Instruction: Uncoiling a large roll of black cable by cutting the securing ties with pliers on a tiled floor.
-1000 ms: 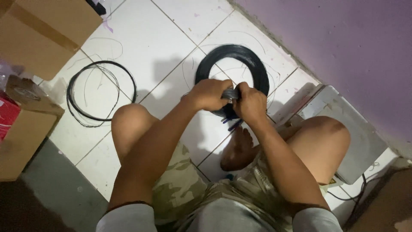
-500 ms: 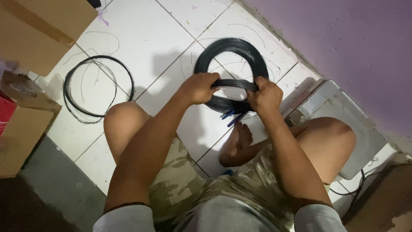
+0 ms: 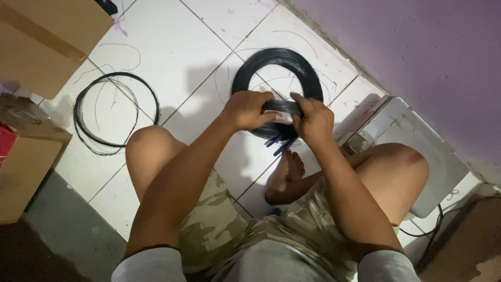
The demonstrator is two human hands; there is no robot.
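A thick coil of black wire (image 3: 284,65) lies on the white tiled floor in front of me, close to the purple wall. My left hand (image 3: 248,109) and my right hand (image 3: 312,117) both grip a short black bundle of wire (image 3: 282,107) held level between them, just above the coil's near edge. Two blue handles of a tool (image 3: 276,143) poke out on the floor under my hands. I sit with knees bent and one foot (image 3: 284,177) tucked in.
A thinner loose loop of black wire (image 3: 112,112) lies on the tiles at the left. Cardboard boxes (image 3: 49,36) stand at the upper left and another box (image 3: 23,167) at the left edge. A grey flat device (image 3: 417,151) with a cable rests by the wall at the right.
My hands have drawn apart, stretching the black bundle between them. The view has shifted slightly; the coils have not moved.
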